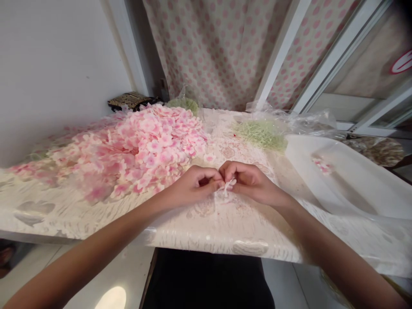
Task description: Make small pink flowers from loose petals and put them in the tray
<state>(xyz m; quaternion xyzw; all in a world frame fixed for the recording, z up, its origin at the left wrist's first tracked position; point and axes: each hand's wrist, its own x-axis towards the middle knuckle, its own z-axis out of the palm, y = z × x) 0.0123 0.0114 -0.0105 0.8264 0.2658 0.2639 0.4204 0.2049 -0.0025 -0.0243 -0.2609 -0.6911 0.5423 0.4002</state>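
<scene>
I can't make out what the small white piece (229, 185) is, half covered by the left hand (200, 183) and right hand (251, 182). Some near pink blossoms (97, 189) are blurred, and the white tray (357, 176) and red-rimmed sign (401, 62) run out of sight rightward.

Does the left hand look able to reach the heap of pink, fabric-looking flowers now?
Probably yes: the left hand is beside the pink flower heap with nothing visible between, though it seems busy with a thin white piece.
</scene>
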